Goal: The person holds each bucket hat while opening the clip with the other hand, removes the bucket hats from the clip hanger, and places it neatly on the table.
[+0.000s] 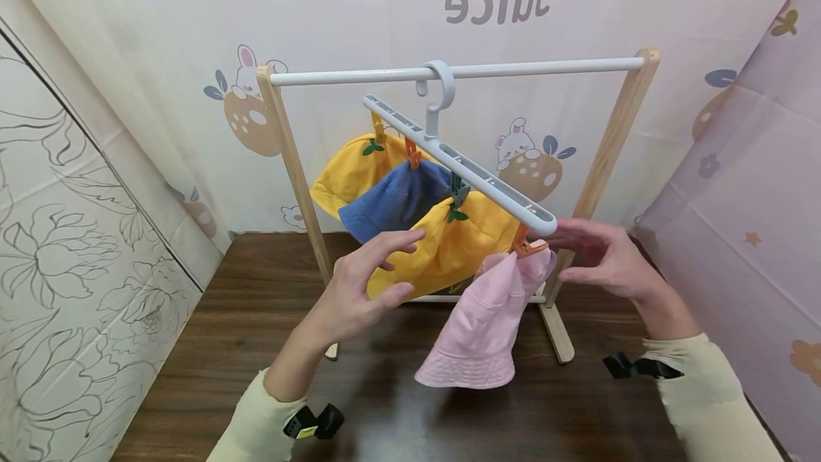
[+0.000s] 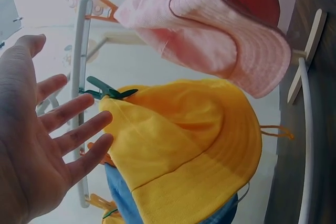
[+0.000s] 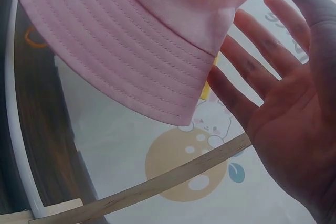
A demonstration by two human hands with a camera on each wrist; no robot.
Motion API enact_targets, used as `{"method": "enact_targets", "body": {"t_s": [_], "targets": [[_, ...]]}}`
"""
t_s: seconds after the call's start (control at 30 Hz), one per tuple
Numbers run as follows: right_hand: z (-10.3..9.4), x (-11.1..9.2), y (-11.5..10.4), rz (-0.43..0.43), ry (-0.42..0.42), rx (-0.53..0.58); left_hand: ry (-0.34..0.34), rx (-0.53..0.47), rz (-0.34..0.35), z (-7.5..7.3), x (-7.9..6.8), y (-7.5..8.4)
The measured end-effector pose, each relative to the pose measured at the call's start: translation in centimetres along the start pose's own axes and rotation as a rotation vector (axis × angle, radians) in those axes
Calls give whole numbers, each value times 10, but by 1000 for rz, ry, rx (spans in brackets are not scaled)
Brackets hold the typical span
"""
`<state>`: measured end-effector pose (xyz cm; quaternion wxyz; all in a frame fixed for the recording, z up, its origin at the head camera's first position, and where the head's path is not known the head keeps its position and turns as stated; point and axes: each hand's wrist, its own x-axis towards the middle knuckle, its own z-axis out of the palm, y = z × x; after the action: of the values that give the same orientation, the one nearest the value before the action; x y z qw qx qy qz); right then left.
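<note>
A light grey clip hanger [image 1: 462,162] hooks over the rack's white rail and slants toward me. From its clips hang a yellow hat [image 1: 346,170] at the far end, a blue hat [image 1: 398,198], a second yellow hat [image 2: 184,145] under a green clip, and a pink bucket hat [image 1: 481,326] at the near end under an orange clip [image 1: 527,242]. My left hand [image 1: 359,284] is beside the nearer yellow hat, fingers spread and holding nothing. To the right of the pink hat, my right hand [image 1: 606,259] has its fingers loosely extended; in the right wrist view its palm [image 3: 294,103] is bare.
The wooden rack [image 1: 603,141] has slanted legs with feet [image 1: 556,334] on a dark wood table [image 1: 244,305]. Behind it hangs a printed curtain [image 1: 359,13]. A panel with line-drawn flowers [image 1: 77,248] stands at the left.
</note>
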<state>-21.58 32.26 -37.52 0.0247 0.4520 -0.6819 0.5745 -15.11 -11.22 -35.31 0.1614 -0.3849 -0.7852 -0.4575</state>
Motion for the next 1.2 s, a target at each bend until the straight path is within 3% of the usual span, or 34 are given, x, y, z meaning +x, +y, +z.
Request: {"method": "enact_targets", "body": {"t_s": [0.37,0.63,0.87,1.2], "targets": [[4,3,-6,46,8,-36,-29,-39,-23,5,5,5],[6,6,0,-14,-5,-3,-32,-63,-41,9,6,5],[10,7,-5,60,21,-58,-41,-67,-27,11,7,4],[13,7,-1,3,6,-28,-49,-92,-21,16,11,3]]}}
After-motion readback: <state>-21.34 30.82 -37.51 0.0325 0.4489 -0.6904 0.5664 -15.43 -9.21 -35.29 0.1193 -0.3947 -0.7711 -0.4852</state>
